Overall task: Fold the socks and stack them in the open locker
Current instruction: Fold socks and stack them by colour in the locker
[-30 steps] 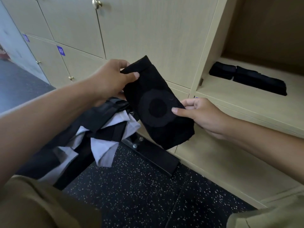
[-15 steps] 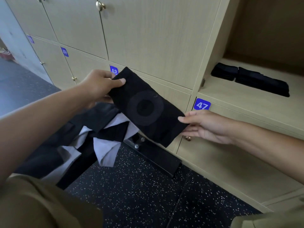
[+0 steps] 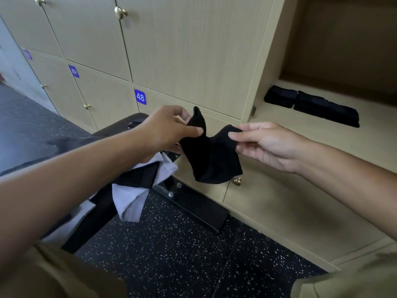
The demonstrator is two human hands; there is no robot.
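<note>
Fingers of both hands pinch one black sock, held in mid-air before the lockers.
Left hand grips one end, right hand the other; soft knit sags between, doubled. Folded socks lie far right in the open locker, pale wood-grain.

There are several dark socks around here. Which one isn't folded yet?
The black sock pinched between the left hand and right hand, hanging loose and sagging in the middle. The folded socks lie flat on the open locker shelf.
</note>
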